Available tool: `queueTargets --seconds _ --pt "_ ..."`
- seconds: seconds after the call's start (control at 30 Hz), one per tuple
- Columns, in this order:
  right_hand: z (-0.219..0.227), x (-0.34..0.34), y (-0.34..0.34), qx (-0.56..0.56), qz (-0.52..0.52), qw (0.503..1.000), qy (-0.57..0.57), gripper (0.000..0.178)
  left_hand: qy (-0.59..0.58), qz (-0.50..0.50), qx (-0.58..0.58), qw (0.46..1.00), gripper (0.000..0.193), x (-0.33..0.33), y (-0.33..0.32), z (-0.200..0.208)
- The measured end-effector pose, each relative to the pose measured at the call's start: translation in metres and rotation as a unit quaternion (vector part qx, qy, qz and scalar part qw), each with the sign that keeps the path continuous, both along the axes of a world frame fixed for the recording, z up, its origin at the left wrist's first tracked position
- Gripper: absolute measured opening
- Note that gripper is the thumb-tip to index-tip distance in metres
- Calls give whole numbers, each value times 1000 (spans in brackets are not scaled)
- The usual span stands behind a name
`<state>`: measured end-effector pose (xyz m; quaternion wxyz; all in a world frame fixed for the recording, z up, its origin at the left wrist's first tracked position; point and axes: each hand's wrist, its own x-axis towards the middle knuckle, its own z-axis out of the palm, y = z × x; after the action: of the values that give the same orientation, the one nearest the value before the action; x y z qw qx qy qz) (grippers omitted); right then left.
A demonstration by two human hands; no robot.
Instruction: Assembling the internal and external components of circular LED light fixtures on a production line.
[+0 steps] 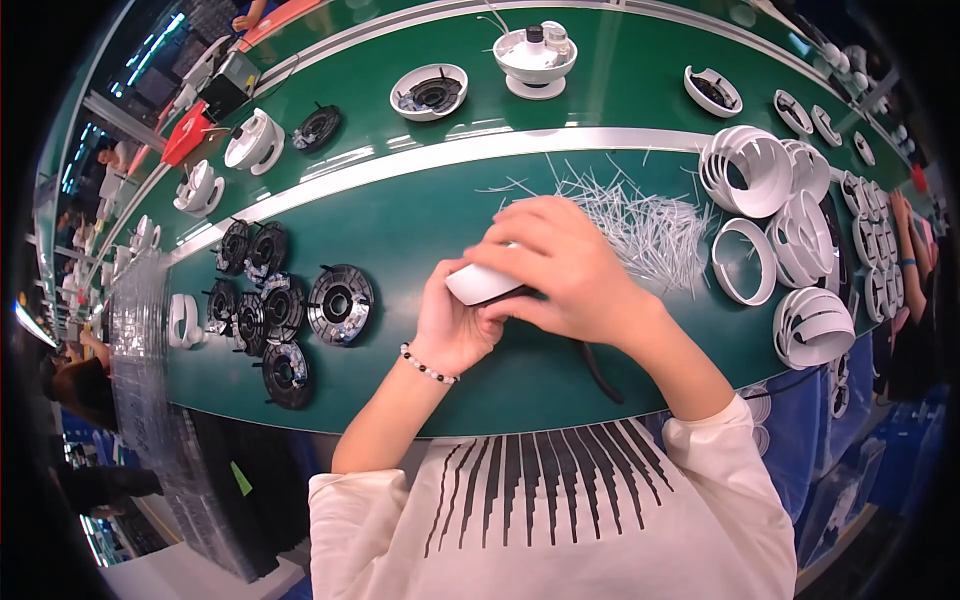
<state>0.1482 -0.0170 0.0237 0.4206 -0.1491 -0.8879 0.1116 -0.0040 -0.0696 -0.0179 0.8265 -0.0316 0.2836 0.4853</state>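
Observation:
Over the middle of the bench I hold a white curved plastic housing [492, 284] with a dark inner edge. My left hand [452, 325] is closed around its near left side, with a bead bracelet on the wrist. From above and the right, my right hand [565, 262] wraps over the same housing, covering much of it. A black curved tool handle [602, 376] lies just below my right hand; the rest of that tool is hidden. Beyond the right hand spreads a pile of thin white plastic strips [645, 230].
Several round black parts with circuit boards [340, 304] lie at the left. Stacks of white rings [748, 172] stand at the right. Behind a white rail [400, 160], a second green surface carries white bowl-shaped housings [428, 92]. Another person's arm [908, 255] shows at the far right.

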Motion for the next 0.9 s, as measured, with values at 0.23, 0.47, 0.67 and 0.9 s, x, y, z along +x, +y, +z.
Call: queueTargets --seconds 0.23,0.47,0.67,0.9 --pt "-4 1 0 -57 1 998 28 40 36 7 6 999 29 -7 0 3" --pt "-13 20 14 -116 31 985 126 48 -66 -41 -7 997 34 -6 -8 3" --pt "7 30 5 -141 34 980 137 42 -161 -66 74 982 41 -13 -8 1" --pt "-7 31 4 -210 3 966 150 40 -205 -73 19 976 46 -16 -4 -16"
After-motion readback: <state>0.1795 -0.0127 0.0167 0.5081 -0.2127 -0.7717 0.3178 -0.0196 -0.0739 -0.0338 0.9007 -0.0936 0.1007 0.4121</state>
